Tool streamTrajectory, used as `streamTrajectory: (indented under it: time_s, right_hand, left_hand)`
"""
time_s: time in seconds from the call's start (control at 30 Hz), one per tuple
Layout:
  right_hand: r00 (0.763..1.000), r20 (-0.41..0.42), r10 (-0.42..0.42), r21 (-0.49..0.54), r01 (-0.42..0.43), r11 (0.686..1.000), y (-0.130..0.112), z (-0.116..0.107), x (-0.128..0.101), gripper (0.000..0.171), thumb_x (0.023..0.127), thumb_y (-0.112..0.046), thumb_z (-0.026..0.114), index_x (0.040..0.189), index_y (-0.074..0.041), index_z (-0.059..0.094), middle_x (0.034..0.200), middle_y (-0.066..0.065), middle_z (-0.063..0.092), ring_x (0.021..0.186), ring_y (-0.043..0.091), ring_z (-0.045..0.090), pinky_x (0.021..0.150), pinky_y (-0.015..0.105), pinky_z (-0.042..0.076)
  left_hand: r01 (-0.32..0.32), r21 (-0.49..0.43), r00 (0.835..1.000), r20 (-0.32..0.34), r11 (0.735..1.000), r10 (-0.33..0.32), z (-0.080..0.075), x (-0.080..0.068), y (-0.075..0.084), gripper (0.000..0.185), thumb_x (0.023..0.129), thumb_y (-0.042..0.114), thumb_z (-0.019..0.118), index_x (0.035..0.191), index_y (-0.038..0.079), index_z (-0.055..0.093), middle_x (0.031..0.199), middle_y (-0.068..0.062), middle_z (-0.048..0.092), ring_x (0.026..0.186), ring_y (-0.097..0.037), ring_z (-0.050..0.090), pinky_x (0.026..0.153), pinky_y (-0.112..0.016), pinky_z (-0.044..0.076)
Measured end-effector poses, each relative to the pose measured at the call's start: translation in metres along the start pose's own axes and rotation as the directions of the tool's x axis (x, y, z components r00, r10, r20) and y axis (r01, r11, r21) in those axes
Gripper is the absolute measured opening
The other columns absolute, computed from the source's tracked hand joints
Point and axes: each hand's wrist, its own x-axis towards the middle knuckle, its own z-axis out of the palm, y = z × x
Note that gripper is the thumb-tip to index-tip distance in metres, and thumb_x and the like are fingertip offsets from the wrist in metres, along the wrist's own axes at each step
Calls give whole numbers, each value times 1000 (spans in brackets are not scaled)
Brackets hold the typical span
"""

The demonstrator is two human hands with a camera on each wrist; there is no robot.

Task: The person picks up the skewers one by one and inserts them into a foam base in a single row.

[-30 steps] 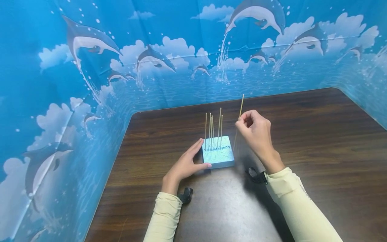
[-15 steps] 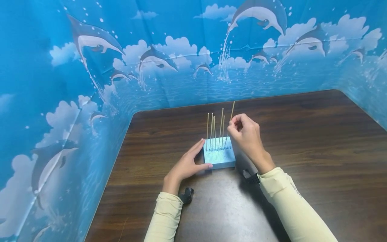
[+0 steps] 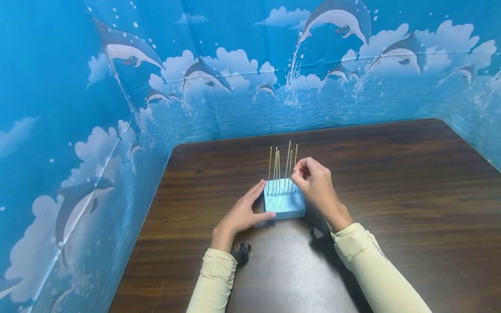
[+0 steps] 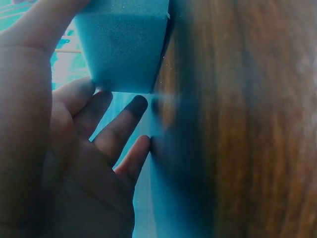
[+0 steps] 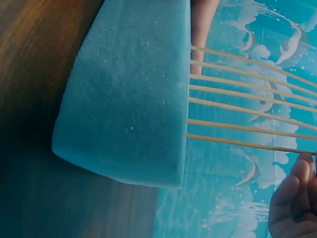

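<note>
Already six skewers upright in foam block; seventh skewer pinched by right hand, going in; left hand, fingers straight, bracing block.

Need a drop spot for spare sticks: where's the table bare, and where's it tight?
Bare: the table right of the right hand out to the backdrop, the strip behind the sticks, and left of the left hand. Tight: around the foam block, flanked by both hands.
</note>
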Motion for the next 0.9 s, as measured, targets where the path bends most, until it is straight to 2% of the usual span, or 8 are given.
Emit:
streamTrajectory:
  time_s: [0.4,0.63,0.77,0.9]
  right_hand:
    - [999,3,-32,9,32,999,0,5,-2,9,80,6,66,81,-1,61,71,8,58,64,15,54,57,10,37]
    - [1000,3,-12,1,12,1000,3,3,-5,7,83,4,67,82,0,61,71,7,58,63,16,54,57,12,39]
    - [1000,24,18,-18,-17,1000,7,0,-6,4,85,1,65,83,-1,62,71,8,58,62,16,53,56,18,41]
    - [993,56,99,-61,-96,994,13,-3,-11,5,87,-4,64,83,-2,63,73,7,60,64,16,53,58,25,43]
  left_hand:
    - [6,-3,1000,-10,1000,-6,-3,0,-7,102,77,68,71,159,35,19,165,12,16,151,-16,17,119,-51,24]
    - [-8,-8,1000,-8,1000,8,-5,-1,-9,102,78,66,72,159,33,19,166,11,15,151,-15,16,120,-51,23]
    - [-17,-7,1000,-19,1000,17,-7,0,-8,102,79,63,73,159,32,19,165,12,15,152,-15,16,119,-52,23]
    - [-21,-3,1000,-17,1000,21,-8,1,-7,102,79,63,73,159,32,18,165,12,15,152,-14,16,120,-50,23]
